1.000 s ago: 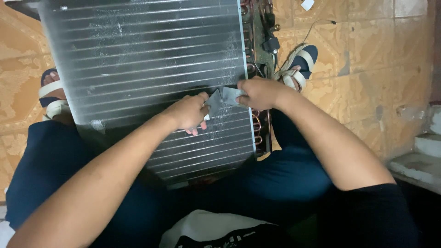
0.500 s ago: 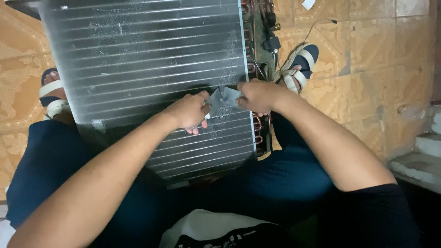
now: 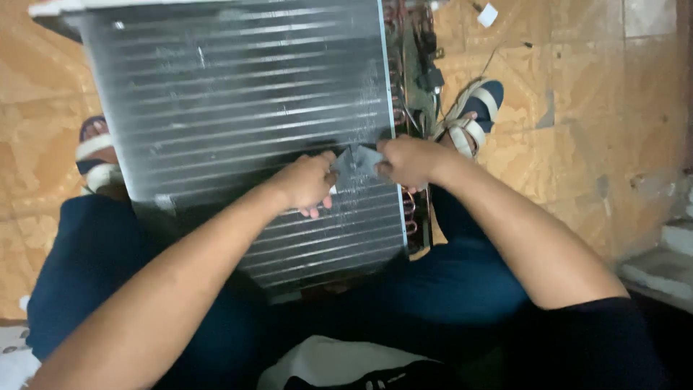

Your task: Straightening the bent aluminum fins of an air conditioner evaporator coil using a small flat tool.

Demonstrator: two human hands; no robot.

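Seated, I brace the finned coil unit (image 3: 238, 115) between my knees while my left hand (image 3: 309, 182) and right hand (image 3: 408, 160) pinch a small grey pad (image 3: 357, 165), seemingly soft and light, against its fragile fins, sandals (image 3: 473, 108) beyond.

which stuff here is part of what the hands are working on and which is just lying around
In hand:
left hand
right hand
small grey piece gripped between both
finned coil panel under it

Lying about:
white scrap on the floor
sandals
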